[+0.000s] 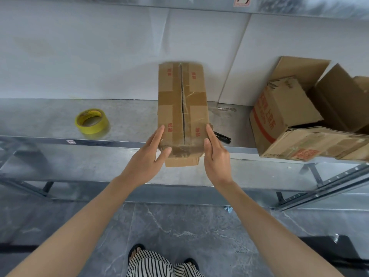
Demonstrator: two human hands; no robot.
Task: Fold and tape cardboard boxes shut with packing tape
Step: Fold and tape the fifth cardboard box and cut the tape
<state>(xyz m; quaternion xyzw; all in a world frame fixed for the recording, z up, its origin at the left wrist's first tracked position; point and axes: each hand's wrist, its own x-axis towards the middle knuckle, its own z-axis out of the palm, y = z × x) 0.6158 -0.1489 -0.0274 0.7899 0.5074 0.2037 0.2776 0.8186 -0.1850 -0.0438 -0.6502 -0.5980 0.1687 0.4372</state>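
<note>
A long brown cardboard box (182, 108) with red print lies on the metal shelf (50, 118), its top flaps closed along a dark centre seam under clear tape. My left hand (147, 156) lies flat against the box's near left corner with straight fingers. My right hand (215, 154) presses the near right side, fingers straight. A roll of yellow packing tape (91, 123) lies on the shelf to the left, apart from both hands.
A black-handled tool (222, 136) lies just right of the box. Several other cardboard boxes (283, 116) are piled at the right. A white wall stands behind the shelf; a lower shelf and grey floor are below.
</note>
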